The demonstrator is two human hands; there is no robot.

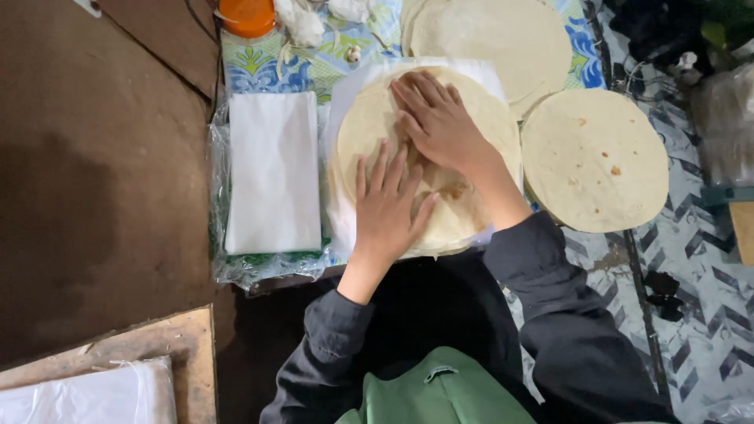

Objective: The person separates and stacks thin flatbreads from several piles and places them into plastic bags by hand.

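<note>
Both palms are down on the stack of flatbreads (463, 212), which sits on a white sheet (357, 86) in the middle of the bench, close to its near edge. The right hand (441, 122) lies flat on the far half of the top round, fingers (416, 88) long and held close together. The left hand (386, 206) presses the near half, fingers (377, 169) spread, gripping nothing. The pile looks squared up and patted level, but the sheet under it lies open, not folded. Just to the right, a second stack of flatbreads (594, 159) waits; a third stack (491, 43) sits at the far edge. To the left, a folded white pile (273, 173) rests on clear plastic, and an orange lid (247, 16) shows at the far left corner.
</note>
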